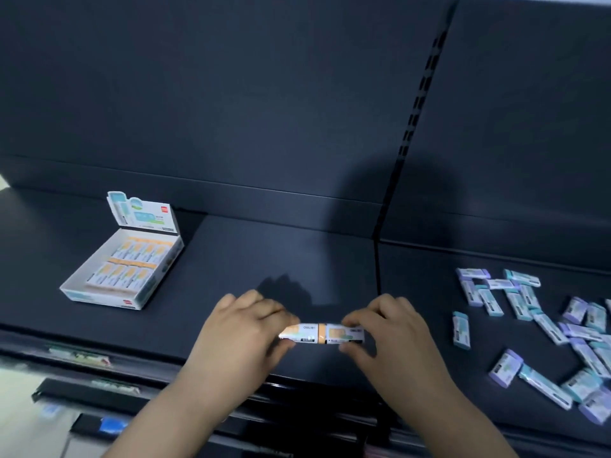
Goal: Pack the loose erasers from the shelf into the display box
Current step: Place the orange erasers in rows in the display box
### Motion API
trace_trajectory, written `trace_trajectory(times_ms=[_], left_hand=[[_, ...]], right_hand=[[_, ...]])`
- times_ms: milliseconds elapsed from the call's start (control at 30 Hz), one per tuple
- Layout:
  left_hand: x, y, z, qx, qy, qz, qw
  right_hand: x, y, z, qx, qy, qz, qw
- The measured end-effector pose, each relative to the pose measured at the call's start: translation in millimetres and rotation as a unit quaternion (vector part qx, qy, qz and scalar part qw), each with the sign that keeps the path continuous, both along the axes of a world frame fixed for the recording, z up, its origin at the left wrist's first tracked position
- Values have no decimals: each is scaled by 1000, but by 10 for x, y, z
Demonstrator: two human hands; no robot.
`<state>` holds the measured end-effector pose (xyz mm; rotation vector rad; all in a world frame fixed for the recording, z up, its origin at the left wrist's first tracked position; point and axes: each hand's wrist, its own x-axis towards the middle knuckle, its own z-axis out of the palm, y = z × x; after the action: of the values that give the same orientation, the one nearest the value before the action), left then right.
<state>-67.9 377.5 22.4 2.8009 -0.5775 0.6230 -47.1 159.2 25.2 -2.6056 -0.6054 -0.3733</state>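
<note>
Both our hands pinch an orange eraser row (322, 333) above the shelf (297, 259).
Left hand (238, 332) and right hand (393, 335) each hold a pinching grip; next we carry it to the display box (99, 297).

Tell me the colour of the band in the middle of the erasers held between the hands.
Orange, on the held erasers; the head view shows it.

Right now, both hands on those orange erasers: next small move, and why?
Probably carry the orange erasers left to the display box. Left hand and right hand pinch them end to end above the shelf; the box sits open at left, already holding matching orange rows.
</note>
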Motion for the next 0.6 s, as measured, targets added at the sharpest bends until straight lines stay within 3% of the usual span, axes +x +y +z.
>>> trace_trajectory(times_ms=[300,467,600], left_hand=[[-3,826,-60,4,-3,17,1000],[114,1600,-27,-80,28,14,996],[210,2308,-8,-96,40,1,995]], right_hand=[[75,846,-54,9,27,6,1000],[117,1649,-61,16,35,-20,999],[136,2335,-44,36,35,-37,998]])
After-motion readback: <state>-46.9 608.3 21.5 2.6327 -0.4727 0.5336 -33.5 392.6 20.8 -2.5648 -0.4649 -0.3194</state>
